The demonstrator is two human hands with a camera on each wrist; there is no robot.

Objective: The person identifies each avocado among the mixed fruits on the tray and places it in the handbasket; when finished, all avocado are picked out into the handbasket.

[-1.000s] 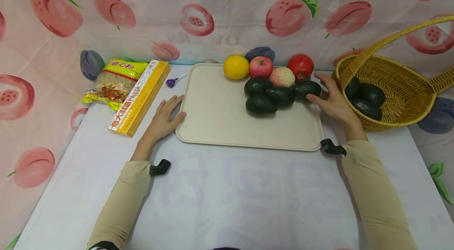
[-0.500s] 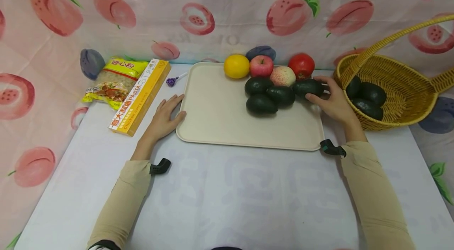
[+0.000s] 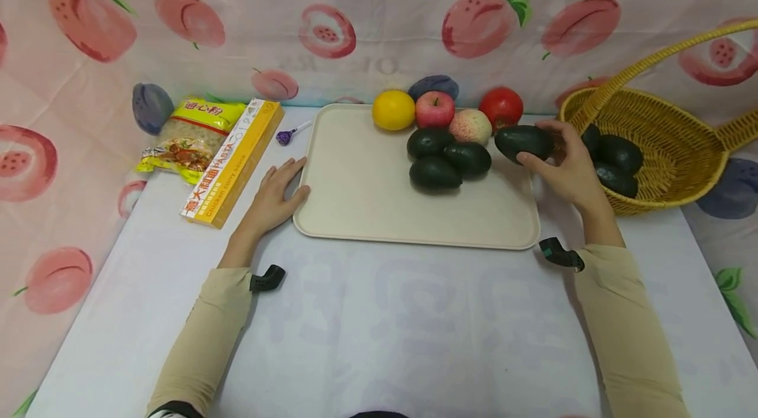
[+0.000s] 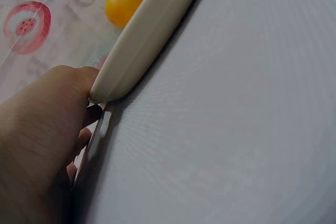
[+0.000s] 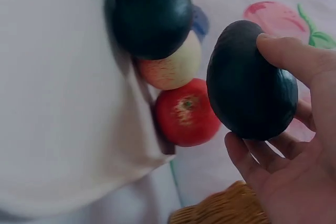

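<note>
1. The right hand [image 3: 570, 164] pinches an avocado [image 3: 524, 143] between thumb and fingers, holding it in the air by the tray's right end, near the basket.
2. The left hand [image 3: 275, 193] lies with fingers extended, its thumb at the left rim of the tray [image 3: 355, 181].
3. On the tray, three more avocados [image 3: 436, 174] sit clustered right of centre.
4. Along the far edge are a lemon [image 3: 393, 110], apple [image 3: 435, 109], peach [image 3: 470, 126] and red fruit [image 3: 501, 106].
5. Right of the tray, the basket [image 3: 681, 148] contains other avocados [image 3: 620, 153].
6. Left on the counter [image 3: 385, 319] are a lollipop [image 3: 285, 137], pasta box [image 3: 233, 164] and pasta bag [image 3: 195, 135].
</note>
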